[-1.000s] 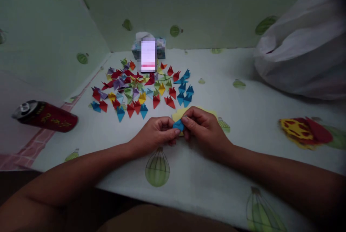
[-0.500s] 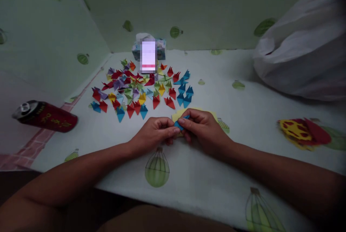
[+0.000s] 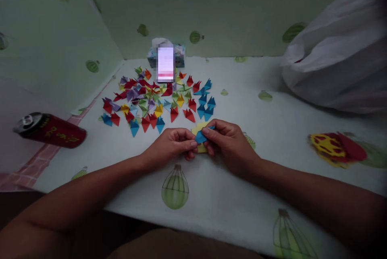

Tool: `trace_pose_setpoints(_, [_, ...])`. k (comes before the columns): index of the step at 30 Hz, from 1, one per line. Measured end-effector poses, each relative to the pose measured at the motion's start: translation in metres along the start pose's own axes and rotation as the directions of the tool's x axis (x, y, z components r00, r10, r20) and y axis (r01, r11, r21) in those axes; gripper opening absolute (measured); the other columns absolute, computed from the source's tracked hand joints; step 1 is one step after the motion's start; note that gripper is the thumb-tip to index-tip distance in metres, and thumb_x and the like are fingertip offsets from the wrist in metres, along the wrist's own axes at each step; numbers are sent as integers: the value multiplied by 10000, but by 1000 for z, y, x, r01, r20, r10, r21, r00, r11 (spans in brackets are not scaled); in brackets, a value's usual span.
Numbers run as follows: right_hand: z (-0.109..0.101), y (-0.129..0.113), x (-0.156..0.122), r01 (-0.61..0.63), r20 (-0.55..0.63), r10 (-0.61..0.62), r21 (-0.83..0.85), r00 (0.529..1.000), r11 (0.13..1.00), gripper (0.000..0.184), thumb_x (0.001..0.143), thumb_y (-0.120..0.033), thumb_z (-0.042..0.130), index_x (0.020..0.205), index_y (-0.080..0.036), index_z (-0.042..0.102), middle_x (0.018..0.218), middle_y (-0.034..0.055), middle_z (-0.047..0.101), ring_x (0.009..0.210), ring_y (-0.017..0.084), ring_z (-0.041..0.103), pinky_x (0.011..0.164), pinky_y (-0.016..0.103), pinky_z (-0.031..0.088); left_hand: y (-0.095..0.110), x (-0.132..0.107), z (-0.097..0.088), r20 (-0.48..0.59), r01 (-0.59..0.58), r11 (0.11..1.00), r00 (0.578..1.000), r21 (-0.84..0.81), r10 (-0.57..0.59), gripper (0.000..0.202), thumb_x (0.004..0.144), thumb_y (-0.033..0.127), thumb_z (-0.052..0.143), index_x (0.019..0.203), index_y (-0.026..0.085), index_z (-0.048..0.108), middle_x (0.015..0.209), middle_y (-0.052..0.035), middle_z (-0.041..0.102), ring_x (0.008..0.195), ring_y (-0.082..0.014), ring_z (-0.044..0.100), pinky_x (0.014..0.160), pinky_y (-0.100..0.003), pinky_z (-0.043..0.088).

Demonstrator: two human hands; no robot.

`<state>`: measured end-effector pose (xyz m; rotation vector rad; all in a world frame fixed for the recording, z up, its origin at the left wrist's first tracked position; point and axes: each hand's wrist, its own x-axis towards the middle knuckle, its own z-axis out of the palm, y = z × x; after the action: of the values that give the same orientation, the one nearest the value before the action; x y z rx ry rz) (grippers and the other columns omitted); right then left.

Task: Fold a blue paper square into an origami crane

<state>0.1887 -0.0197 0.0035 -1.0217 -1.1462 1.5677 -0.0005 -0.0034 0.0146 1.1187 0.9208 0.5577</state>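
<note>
Left hand (image 3: 178, 144) is pinching the left corner of one blue paper (image 3: 200, 137); right hand (image 3: 226, 141) is grasping its right side, over yellow paper (image 3: 197, 127). More blue is showing than a moment ago; shaping seems to be advancing. Counting: one can (image 3: 54, 130) sitting left, many folded pieces (image 3: 159, 110) overlapping beyond counting, one phone (image 3: 165, 61) standing far, one white bag (image 3: 335, 65) bulging right.

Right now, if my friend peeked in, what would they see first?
Probably the glowing screen, upright in front of the tissue box at the back. Next might come the crowd of colourful folded papers spread on the near side of it. Then perhaps the little blue paper near the middle, pinched by the left hand and right hand.
</note>
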Motion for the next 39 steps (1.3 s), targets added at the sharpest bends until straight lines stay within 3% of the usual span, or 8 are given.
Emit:
trace_pose_setpoints(10, [4,-1,-4,55,4,-55,-168,998,984,303,870,-421,686,714,-182,584,485,-48,538,447,93,458,466,235,341,6,-3,7,-34,-12,992,999,129,16,268,805,354,729,701,139,606,597,21,609,500,-74,538,494,-192,436])
trace_pose_setpoints(20, [4,-3,-3,-34,-20,34,17,999,999,300,838,-406,714,708,-173,576,572,-36,605,416,70,481,445,221,369,4,-1,2,-28,-7,983,1000,186,12,302,819,401,698,697,161,561,571,32,571,470,-76,491,476,-203,393])
trace_pose_setpoints(22, [4,-3,-1,-34,-62,35,23,997,999,297,821,-400,729,706,-171,579,579,-37,607,412,67,486,439,217,374,4,-1,1,-118,-127,909,975,397,187,303,824,406,708,698,161,579,604,14,579,530,-98,512,519,-220,419])
trace_pose_setpoints(25, [4,-2,0,-38,-106,39,14,994,999,299,819,-403,734,709,-170,582,576,-41,600,414,65,491,442,212,379,1,-1,2,-105,-399,603,770,691,629,319,734,389,820,887,174,641,913,-59,671,780,-167,605,729,-299,514])
trace_pose_setpoints(27, [5,-2,-1,-46,-80,47,13,996,999,317,829,-417,730,703,-170,577,556,-45,585,411,62,474,440,210,366,-2,-2,2,45,-475,376,665,796,745,295,764,384,802,935,193,657,995,-83,683,909,-208,622,832,-343,522])
trace_pose_setpoints(30, [6,-3,-4,-59,1,59,4,998,998,401,892,-473,654,650,-172,545,522,-43,552,405,61,445,441,216,355,-5,-2,4,175,-491,249,665,835,726,111,898,311,659,871,204,670,938,-81,708,918,-204,647,845,-336,529])
trace_pose_setpoints(33, [7,-6,-7,-55,69,54,0,996,999,436,963,-514,529,689,-175,554,593,-26,579,435,69,479,461,221,388,-5,-4,6,107,-476,339,691,811,715,136,925,256,607,815,197,660,855,-67,717,840,-181,663,800,-309,531])
trace_pose_setpoints(39, [5,-7,-3,7,50,-4,-56,999,998,302,905,-474,636,829,-208,516,607,-60,560,446,78,463,450,217,364,-3,-4,8,-276,-337,887,862,316,425,165,818,304,721,794,169,629,747,-19,685,692,-131,639,668,-249,524])
